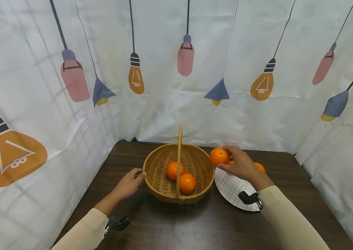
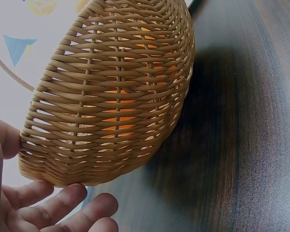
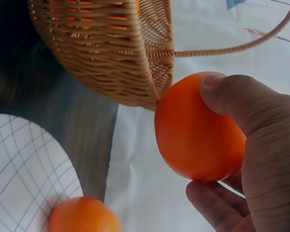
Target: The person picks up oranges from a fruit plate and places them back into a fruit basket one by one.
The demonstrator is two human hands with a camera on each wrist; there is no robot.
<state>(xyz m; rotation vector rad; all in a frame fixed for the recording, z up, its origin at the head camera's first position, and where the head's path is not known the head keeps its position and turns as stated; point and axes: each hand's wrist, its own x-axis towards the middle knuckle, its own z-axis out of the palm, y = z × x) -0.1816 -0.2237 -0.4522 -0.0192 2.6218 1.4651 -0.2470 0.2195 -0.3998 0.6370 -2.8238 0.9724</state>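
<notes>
A wicker basket (image 1: 160,154) with a tall arched handle stands on the dark wooden table, two oranges (image 1: 187,183) inside it. My left hand (image 1: 130,183) grips the basket's left rim between thumb and fingers, as the basket's woven side (image 2: 111,92) shows in the left wrist view. With thumb and fingers my right hand (image 1: 242,165) holds another orange (image 1: 219,156) just off the basket's right rim, above the far edge of a plate. In the right wrist view this held orange (image 3: 198,128) overlaps the rim, the thumb across its top.
Right of the basket lies a round white plate (image 1: 230,189) with a blue grid pattern. Oranges (image 1: 260,168) on it are partly hidden behind my right hand and wrist. A white curtain (image 1: 164,114) printed with lamps hangs round the table's back and sides.
</notes>
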